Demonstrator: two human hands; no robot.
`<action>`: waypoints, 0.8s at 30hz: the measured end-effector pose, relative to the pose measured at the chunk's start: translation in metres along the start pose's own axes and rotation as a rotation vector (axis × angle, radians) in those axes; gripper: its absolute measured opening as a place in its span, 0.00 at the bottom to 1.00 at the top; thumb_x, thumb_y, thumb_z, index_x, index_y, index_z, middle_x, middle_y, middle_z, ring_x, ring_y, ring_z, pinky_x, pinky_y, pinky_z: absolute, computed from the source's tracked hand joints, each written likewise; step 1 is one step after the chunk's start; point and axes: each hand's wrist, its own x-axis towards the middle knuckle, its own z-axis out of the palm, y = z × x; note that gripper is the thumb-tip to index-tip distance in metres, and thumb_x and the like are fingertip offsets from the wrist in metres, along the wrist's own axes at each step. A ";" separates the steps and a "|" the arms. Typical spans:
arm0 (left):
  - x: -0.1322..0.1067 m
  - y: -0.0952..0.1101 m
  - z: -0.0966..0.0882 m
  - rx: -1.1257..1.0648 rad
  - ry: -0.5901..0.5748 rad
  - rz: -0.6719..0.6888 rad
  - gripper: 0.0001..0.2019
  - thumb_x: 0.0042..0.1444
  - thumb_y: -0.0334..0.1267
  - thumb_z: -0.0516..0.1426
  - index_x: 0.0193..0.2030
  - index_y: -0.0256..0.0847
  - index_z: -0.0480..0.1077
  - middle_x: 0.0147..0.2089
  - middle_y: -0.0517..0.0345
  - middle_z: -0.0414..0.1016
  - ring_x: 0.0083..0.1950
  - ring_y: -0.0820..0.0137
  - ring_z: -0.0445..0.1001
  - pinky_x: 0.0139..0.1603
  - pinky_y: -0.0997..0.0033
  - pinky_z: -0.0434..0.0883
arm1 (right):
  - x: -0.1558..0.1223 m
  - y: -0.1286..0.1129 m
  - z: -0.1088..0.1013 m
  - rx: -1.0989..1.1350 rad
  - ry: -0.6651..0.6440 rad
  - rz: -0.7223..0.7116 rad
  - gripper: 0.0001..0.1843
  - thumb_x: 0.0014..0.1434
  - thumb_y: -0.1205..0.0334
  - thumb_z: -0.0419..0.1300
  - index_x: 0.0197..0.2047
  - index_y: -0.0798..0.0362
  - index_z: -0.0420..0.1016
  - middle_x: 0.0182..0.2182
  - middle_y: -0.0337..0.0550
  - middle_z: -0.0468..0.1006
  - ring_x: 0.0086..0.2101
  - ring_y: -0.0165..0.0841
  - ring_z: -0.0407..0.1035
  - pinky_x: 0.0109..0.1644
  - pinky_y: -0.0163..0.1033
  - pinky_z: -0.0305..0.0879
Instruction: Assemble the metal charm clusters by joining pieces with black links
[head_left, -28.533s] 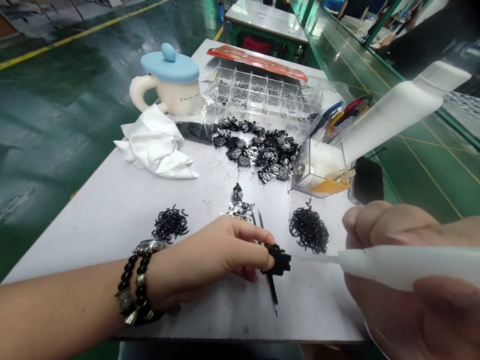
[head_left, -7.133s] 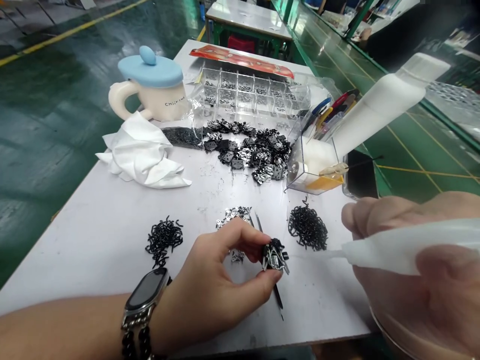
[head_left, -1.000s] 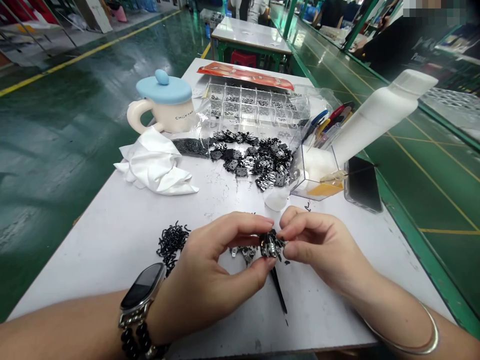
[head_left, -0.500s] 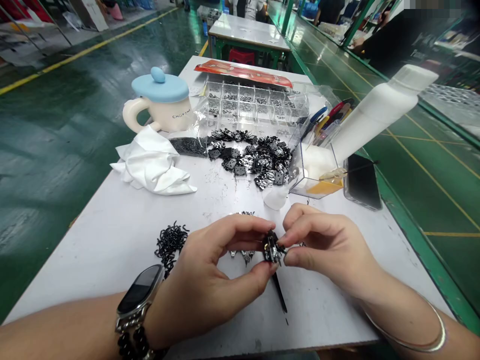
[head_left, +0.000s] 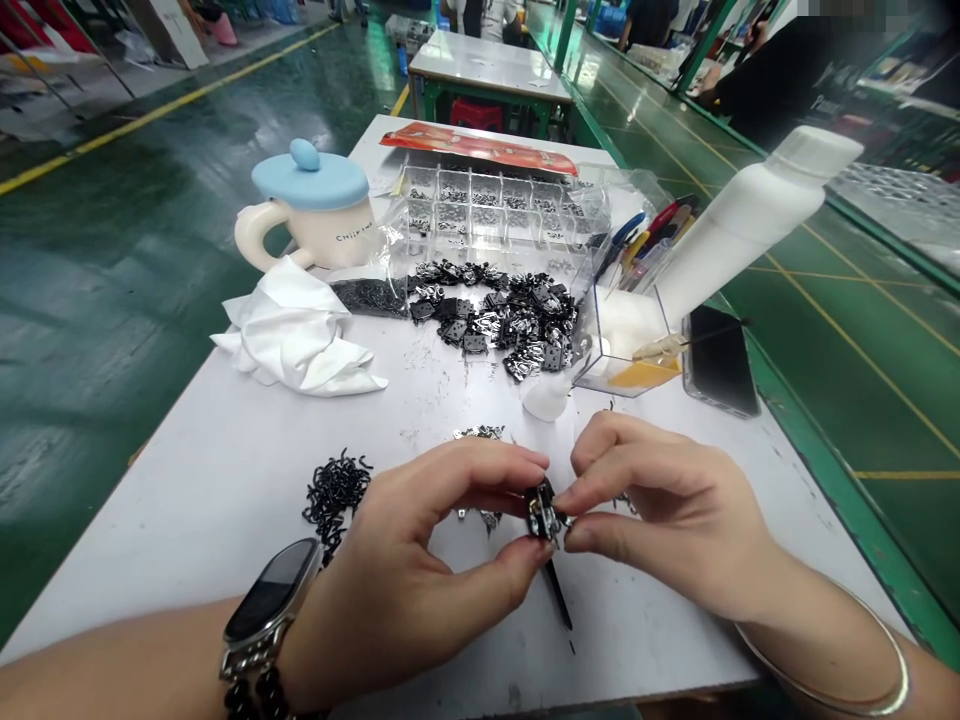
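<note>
Head view, left to right: at lower left of the frame, a heap of curved black pieces (head_left: 335, 492), then the left hand (head_left: 390, 560), wrist turned so as to show a watch (head_left: 271, 590). Enters from the lower left edge, bends into a wide C and pinches a black-and-silver part (head_left: 541, 512) just right of the centre of the frame, thumb below and fingertips above. Seems tipped a little more edge-on than half a second ago, judging by the narrower face on show. Beneath, on the white table (head_left: 187, 500), a slim dark tool (head_left: 559, 590), partly hidden by hand and part. Beyond, near the middle of the frame, a small white bottle (head_left: 545, 397) beside the clear holder (head_left: 598, 365) (probably the squeeze bottle in the right hand seven seconds ago, though hard to match for certain). Means, most likely, bare fingers of both hands on the part now, instead of one hand gripping and the other aiming a nozzle. Farther right, the right hand (head_left: 667, 510), in from the lower right, thumb and forefinger almost together at the part's right edge, remaining fingers curled behind. Appears to touch there; cannot tell about any tiny piece between the tips.
</note>
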 end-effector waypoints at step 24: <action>0.002 0.000 0.001 -0.175 -0.016 -0.204 0.19 0.51 0.25 0.61 0.47 0.51 0.70 0.47 0.66 0.75 0.46 0.75 0.77 0.48 0.84 0.74 | -0.002 0.000 0.007 0.110 0.069 0.109 0.05 0.51 0.66 0.67 0.31 0.47 0.76 0.27 0.33 0.69 0.29 0.22 0.65 0.34 0.30 0.63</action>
